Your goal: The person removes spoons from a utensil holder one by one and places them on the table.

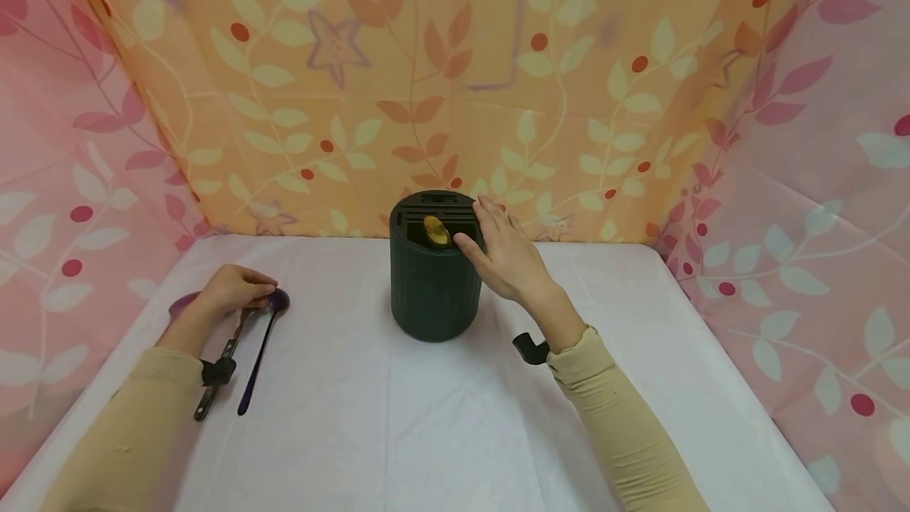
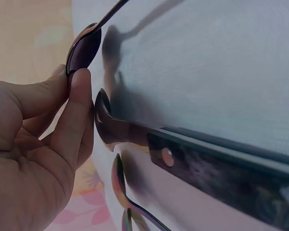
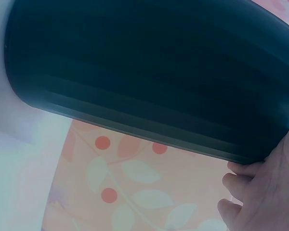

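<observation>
Purple spoon (image 2: 86,49), likely light, stiff and slick, suits holding at its bowl tip, where the left hand (image 1: 231,288) pinches it, the right hand (image 1: 510,256) resting straight-fingered against the holder (image 1: 434,295)

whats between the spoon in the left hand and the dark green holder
Only bare white tablecloth lies between the spoon pinched by the left hand and the dark green holder; the head view shows that stretch.

A white-clothed table (image 1: 441,417) bears a dark-green utensil holder (image 1: 435,299) far centre, a black-handled utensil (image 2: 207,168) and iridescent spoon (image 2: 118,182) left.
</observation>
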A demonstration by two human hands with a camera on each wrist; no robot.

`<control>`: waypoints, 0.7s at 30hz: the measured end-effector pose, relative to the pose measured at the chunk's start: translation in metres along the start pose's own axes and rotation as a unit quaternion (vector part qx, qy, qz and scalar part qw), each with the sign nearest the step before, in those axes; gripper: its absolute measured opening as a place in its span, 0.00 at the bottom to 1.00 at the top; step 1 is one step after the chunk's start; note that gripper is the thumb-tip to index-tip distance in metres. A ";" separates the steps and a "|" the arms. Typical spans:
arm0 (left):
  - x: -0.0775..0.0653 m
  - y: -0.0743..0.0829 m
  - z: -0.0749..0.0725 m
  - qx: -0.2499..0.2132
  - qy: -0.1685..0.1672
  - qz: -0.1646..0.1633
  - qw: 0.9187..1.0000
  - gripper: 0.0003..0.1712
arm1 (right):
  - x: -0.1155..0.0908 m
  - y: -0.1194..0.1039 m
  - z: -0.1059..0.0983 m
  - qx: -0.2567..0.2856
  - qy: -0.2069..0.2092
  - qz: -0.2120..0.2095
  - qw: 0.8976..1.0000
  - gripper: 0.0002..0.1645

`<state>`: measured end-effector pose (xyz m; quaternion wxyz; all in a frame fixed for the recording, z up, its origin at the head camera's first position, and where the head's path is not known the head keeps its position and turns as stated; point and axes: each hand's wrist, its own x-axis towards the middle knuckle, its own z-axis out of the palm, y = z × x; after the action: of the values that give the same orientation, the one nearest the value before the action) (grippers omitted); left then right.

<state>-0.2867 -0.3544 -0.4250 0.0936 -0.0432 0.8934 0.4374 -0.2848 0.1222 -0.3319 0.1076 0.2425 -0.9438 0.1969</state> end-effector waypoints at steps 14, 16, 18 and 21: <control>-0.008 0.005 0.005 0.075 0.024 0.037 0.996 0.16 | 0.000 -0.001 0.000 0.002 0.006 -0.003 1.000 0.61; -0.010 0.007 0.005 0.086 0.026 0.047 0.995 0.15 | -0.001 -0.001 0.000 0.003 0.006 -0.002 1.000 0.61; -0.011 0.008 0.006 0.093 0.027 0.055 0.994 0.15 | -0.001 -0.001 0.000 0.003 0.006 -0.002 1.000 0.62; -0.013 0.009 0.007 0.098 0.027 0.062 0.993 0.15 | -0.002 -0.002 0.000 0.004 0.004 -0.001 1.000 0.62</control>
<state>-0.2746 -0.3434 -0.4194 0.0459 0.0103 0.9352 0.3510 -0.2826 0.1217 -0.3319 0.1107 0.2432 -0.9423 0.2016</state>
